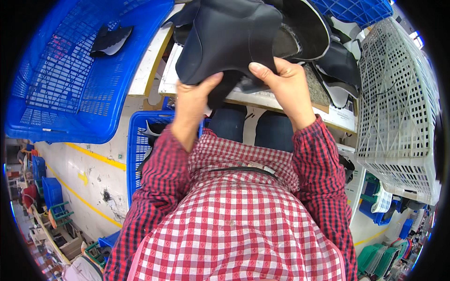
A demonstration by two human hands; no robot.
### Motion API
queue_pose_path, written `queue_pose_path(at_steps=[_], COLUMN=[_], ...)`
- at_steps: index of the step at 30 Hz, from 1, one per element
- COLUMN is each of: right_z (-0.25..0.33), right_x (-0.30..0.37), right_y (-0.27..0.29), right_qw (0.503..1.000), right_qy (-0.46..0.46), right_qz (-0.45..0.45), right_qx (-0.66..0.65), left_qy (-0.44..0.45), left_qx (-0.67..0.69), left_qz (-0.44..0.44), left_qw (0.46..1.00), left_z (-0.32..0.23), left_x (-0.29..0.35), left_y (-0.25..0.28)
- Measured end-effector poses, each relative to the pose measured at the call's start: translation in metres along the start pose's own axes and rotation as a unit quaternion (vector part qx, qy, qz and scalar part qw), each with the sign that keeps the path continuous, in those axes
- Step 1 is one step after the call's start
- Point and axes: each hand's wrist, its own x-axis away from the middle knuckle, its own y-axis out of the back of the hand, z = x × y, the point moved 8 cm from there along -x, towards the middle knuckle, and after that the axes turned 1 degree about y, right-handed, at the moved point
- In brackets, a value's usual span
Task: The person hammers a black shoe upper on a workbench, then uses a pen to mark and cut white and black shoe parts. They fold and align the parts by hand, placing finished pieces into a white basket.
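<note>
Between my hands is a black leather shoe upper (229, 40), stitched along its panels and held up over the table's near edge. My left hand (193, 100) grips its lower left edge, thumb on top and fingers hidden beneath. My right hand (287, 86) pinches the lower right edge the same way, its thumb pressed on the leather. A dark flap of the piece hangs down between the hands. Right behind it, more black shoe uppers (338, 63) with pale linings lie piled on the table (337, 117).
At the left stands a large blue plastic basket (110, 124) with one black piece (111, 40) inside. A white plastic crate (396, 93) stands at the right. Below the table, a smaller blue basket (133, 164) sits by my left forearm. Another blue crate (358, 10) is at the back right.
</note>
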Motion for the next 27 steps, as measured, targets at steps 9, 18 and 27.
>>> queue_pose_path(at_steps=[9,18,27], right_z=[0.118,0.054,0.010], right_x=[0.089,0.143,0.156], right_y=[0.003,-0.021,-0.021], right_qw=[0.682,0.614,0.618], right_qy=[0.528,0.540,0.479], right_qz=[0.129,0.259,0.359], right_qx=[0.489,0.515,0.510], left_qy=[0.135,0.340,-0.072], left_qx=[-0.298,-0.195,-0.220], left_qz=[-0.021,0.129,0.435], left_qw=[0.945,0.911,0.870], left_z=[-0.022,0.048,-0.040], left_x=[-0.009,0.023,0.055], left_y=[0.137,0.069,-0.096])
